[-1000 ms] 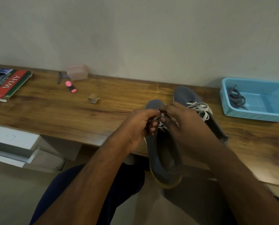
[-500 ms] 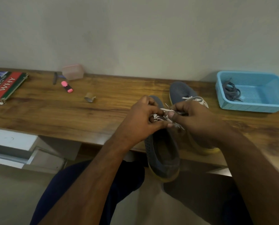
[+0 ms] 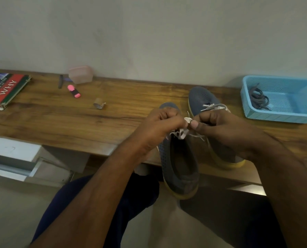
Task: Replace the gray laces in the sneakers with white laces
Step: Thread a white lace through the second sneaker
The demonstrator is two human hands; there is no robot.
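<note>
We note two blue-gray sneakers at the near edge of the wooden desk [image 3: 63,119]. The near sneaker [image 3: 180,169] has a perforated upper and a yellowish sole; its heel overhangs the desk edge toward us and its toe points at the wall. A white lace [image 3: 182,134] is threaded at its throat, with loose ends trailing to either side. Our left hand [image 3: 162,122] is curled, its fingertips pinching a strand of this lace above the sneaker's tongue area. Our right hand [image 3: 218,126] is likewise curled, thumb and forefinger pinching the same lace just beside the left hand's grip; the two hands nearly touch. The lace bunches into a small knot-like cluster below the pinch; we cannot tell its exact form.

The far sneaker [image 3: 202,97] stands just beside the near one, to its right and farther back, partly hidden behind our right hand. It carries a tied white lace [image 3: 212,107] and shows the same yellowish sole at its heel.

The gray laces [image 3: 259,99] lie in a loose tangle in the left part of a light blue perforated basket [image 3: 292,117], at the right end of the desk, well apart from the sneakers.

Elsewhere on the desk: a book [image 3: 5,90] at far left, a pink highlighter [image 3: 74,91], a translucent pink box [image 3: 80,74] by the wall, and a small tape roll [image 3: 99,105].
</note>
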